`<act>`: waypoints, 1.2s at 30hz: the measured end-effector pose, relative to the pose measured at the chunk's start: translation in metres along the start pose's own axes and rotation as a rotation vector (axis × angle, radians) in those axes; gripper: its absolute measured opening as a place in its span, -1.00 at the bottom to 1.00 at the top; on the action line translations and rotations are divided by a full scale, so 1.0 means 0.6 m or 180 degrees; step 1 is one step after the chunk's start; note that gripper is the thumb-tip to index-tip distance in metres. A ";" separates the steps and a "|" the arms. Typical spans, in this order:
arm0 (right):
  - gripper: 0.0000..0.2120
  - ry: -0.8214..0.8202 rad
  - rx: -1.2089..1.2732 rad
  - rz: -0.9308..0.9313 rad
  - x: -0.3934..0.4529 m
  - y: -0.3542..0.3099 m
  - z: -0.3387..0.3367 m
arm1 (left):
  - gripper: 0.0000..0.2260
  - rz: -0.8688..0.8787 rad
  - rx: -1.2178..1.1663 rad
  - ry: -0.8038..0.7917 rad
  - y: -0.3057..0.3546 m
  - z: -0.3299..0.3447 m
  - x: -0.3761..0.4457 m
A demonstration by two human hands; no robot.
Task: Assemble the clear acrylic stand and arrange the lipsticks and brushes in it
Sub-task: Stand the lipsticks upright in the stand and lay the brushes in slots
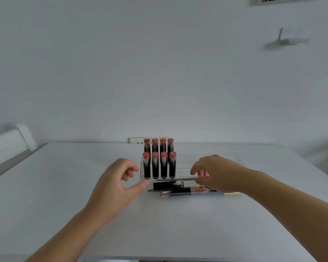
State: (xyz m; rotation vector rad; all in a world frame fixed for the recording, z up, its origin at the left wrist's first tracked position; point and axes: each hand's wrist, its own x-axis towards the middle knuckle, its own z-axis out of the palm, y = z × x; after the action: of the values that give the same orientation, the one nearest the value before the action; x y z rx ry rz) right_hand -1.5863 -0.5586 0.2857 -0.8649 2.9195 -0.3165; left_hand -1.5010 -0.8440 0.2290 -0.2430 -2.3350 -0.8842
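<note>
Eight lipsticks [158,159] are held upright in the acrylic stand [225,157]; the left hand [117,183] is loosely spread, and the right hand [216,173] is curled at a thin brush [175,179], grip unclear.

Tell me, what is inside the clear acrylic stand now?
The clear acrylic stand holds eight upright lipsticks in two rows of four. Several lipsticks and thin brush handles lie in its front tray. The right hand covers their right ends.

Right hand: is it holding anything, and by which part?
The right hand pinches a slim grey stick by its right end, at the clear stand's front. The left hand holds nothing.
</note>
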 end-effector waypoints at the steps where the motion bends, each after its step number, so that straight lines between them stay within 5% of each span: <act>1: -0.78 -0.0020 -0.0082 -0.0020 0.001 0.001 0.000 | -0.77 0.0217 0.0124 -0.0103 0.012 0.001 -0.004; 9: -0.84 -0.0008 -0.0518 -0.0081 0.004 0.003 0.005 | -0.81 0.0895 0.0756 -0.0641 0.068 0.032 0.003; 36: -0.97 0.0174 -0.0115 0.0040 -0.015 0.056 -0.022 | -0.80 0.0623 0.1412 -0.0775 0.081 0.070 0.007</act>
State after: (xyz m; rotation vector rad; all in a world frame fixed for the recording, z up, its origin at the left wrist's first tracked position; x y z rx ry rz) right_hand -1.5980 -0.5239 0.2914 -0.8559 2.9886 -0.2917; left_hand -1.5066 -0.7801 0.2331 -0.3993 -2.6030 -0.2394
